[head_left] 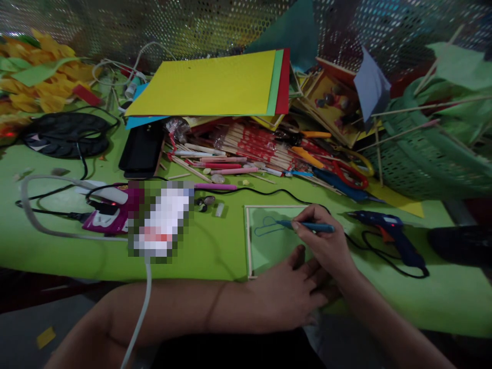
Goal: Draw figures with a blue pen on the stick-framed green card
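Observation:
A blue-teal pen point(317, 226) is pinched in my right hand point(325, 241), its tip on a light green sheet point(269, 251). A blue cloud-like outline shows on that sheet to the left of the tip. Thin wooden sticks point(249, 241) border the sheet along its left and top edges. My left hand point(290, 294) lies flat over the sheet's lower edge with its fingers spread, holding nothing, just below my right hand.
A lit phone point(163, 220) and a purple power strip point(111, 215) lie left. Right of the sheet is a blue glue gun point(392, 230) with its cord. Behind are coloured papers point(203, 87), stick bundles point(253, 146), scissors point(349, 174) and a green basket point(415, 148).

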A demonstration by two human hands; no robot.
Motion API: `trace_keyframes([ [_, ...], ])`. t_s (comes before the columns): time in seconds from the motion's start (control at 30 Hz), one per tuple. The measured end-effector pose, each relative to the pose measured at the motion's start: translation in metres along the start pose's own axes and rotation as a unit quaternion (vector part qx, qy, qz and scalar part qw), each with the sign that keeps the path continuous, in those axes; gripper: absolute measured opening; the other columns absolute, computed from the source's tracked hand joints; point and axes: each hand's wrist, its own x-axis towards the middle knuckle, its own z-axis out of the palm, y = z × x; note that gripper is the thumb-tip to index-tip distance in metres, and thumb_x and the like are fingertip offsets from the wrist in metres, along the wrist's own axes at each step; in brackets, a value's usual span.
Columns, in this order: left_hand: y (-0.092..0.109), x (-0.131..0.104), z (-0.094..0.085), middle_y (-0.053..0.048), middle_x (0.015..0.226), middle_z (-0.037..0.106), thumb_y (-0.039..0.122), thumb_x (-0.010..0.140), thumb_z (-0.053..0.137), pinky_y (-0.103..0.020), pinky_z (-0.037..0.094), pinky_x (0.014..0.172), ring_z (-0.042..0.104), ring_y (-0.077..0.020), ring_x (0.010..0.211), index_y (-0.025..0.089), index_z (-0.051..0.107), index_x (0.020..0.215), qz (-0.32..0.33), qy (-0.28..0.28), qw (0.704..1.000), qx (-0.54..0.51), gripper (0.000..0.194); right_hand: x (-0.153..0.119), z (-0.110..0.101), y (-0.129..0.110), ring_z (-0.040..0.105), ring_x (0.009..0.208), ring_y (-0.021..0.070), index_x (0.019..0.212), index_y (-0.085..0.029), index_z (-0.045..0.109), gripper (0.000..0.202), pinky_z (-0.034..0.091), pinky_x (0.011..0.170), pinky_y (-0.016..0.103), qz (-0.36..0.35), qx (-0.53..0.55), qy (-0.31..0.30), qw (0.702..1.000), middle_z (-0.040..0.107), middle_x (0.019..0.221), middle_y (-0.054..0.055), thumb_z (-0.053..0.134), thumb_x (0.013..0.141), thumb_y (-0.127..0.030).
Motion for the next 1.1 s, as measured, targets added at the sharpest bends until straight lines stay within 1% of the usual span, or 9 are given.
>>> trace_keyframes([
  [0.23,-0.0003,0.0003,0.0001,-0.013,0.153,0.051,0.048,0.100,0.052,-0.054,0.025,0.121,0.043,-0.0307,0.144,0.021,0.049,0.152,-0.002,-0.002,1.000,-0.002,0.059,-0.0004,-0.0006,-0.0020,0.051,0.060,0.0178,0.074,-0.024,0.059,0.018,0.042,0.054,0.030,-0.003,0.004,-0.005,1.000,0.057,0.067,0.000,0.071,0.081,-0.035],
  [0.37,-0.0006,-0.0007,-0.0003,-0.013,0.154,0.050,0.048,0.099,0.053,-0.054,0.024,0.122,0.041,-0.0312,0.145,0.021,0.049,0.152,-0.002,-0.001,1.000,-0.002,0.059,-0.0008,-0.0011,-0.0023,0.049,0.059,0.0171,0.074,-0.025,0.059,0.017,0.041,0.053,0.030,-0.001,0.002,-0.008,1.000,0.056,0.067,-0.001,0.071,0.081,-0.035],
  [0.5,-0.0006,-0.0006,-0.0011,-0.013,0.153,0.051,0.046,0.099,0.053,-0.054,0.026,0.121,0.041,-0.0316,0.145,0.020,0.051,0.151,-0.001,-0.001,1.000,-0.008,0.058,-0.0017,-0.0018,-0.0017,0.050,0.060,0.0169,0.074,-0.024,0.060,0.019,0.041,0.053,0.030,0.003,0.010,-0.005,1.000,0.057,0.067,-0.001,0.073,0.081,-0.035],
  [0.57,-0.0006,0.0000,-0.0014,-0.013,0.153,0.051,0.047,0.099,0.054,-0.054,0.027,0.120,0.042,-0.0314,0.145,0.020,0.050,0.151,-0.002,0.000,1.000,-0.010,0.058,-0.0022,-0.0027,0.0003,0.053,0.063,0.0168,0.078,-0.024,0.062,0.017,0.044,0.057,0.029,-0.004,0.022,0.008,1.000,0.059,0.070,-0.001,0.073,0.083,-0.034],
  [0.67,-0.0004,0.0007,-0.0017,-0.014,0.154,0.050,0.051,0.098,0.056,-0.055,0.029,0.119,0.040,-0.0325,0.146,0.021,0.051,0.151,-0.007,0.003,1.000,-0.007,0.061,-0.0027,-0.0040,0.0043,0.060,0.071,0.0170,0.092,-0.023,0.066,0.014,0.049,0.064,0.030,-0.021,0.061,0.028,0.998,0.064,0.082,0.001,0.073,0.087,-0.034],
  [0.73,0.0000,0.0009,-0.0016,-0.014,0.154,0.050,0.050,0.098,0.055,-0.055,0.030,0.118,0.040,-0.0328,0.145,0.022,0.052,0.150,-0.005,0.004,1.000,0.000,0.059,-0.0026,-0.0043,0.0059,0.063,0.075,0.0178,0.101,-0.023,0.067,0.018,0.051,0.067,0.030,-0.021,0.087,0.019,0.996,0.066,0.088,0.002,0.073,0.089,-0.036],
  [0.8,0.0005,0.0012,-0.0011,-0.015,0.155,0.050,0.050,0.098,0.056,-0.056,0.031,0.118,0.040,-0.0338,0.146,0.021,0.052,0.150,-0.004,0.001,1.000,0.009,0.060,-0.0022,-0.0040,0.0062,0.064,0.077,0.0185,0.103,-0.023,0.069,0.020,0.052,0.068,0.031,-0.015,0.096,-0.003,0.995,0.067,0.090,0.003,0.073,0.090,-0.038],
  [1.0,0.0009,0.0030,-0.0021,-0.015,0.154,0.051,0.051,0.094,0.062,-0.059,0.033,0.117,0.040,-0.0362,0.145,0.022,0.052,0.151,0.001,-0.011,1.000,0.023,0.064,0.0003,-0.0025,0.0056,0.067,0.091,0.0232,0.098,-0.024,0.071,0.019,0.054,0.077,0.034,-0.017,0.074,-0.049,0.996,0.069,0.097,0.004,0.074,0.088,-0.039],
  [1.1,0.0009,0.0027,-0.0030,-0.015,0.156,0.049,0.049,0.096,0.058,-0.060,0.033,0.116,0.039,-0.0360,0.146,0.023,0.052,0.151,0.000,-0.006,1.000,0.024,0.061,0.0012,-0.0024,0.0073,0.066,0.083,0.0227,0.095,-0.024,0.070,0.019,0.054,0.072,0.035,0.008,0.059,-0.056,0.997,0.070,0.090,0.004,0.074,0.087,-0.042],
])
